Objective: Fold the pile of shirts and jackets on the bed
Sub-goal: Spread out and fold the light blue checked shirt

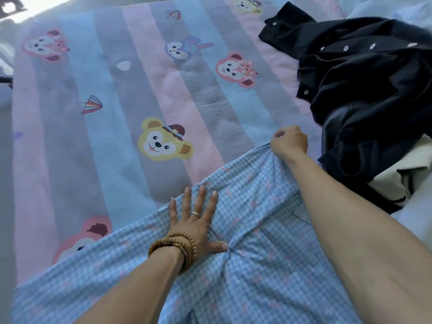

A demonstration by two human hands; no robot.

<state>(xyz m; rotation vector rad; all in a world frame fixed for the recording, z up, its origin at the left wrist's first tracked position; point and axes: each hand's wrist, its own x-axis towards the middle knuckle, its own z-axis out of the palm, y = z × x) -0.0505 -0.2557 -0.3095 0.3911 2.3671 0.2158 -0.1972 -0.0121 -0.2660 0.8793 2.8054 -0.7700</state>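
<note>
Checked shirt (257,230) lies under the flat, spread left hand (195,220); right hand (289,142) grip pinches its far edge.

Blue-white checked shirt (257,265), black jacket (364,73), pastel-striped cartoon-bear bedsheet (112,94).
</note>
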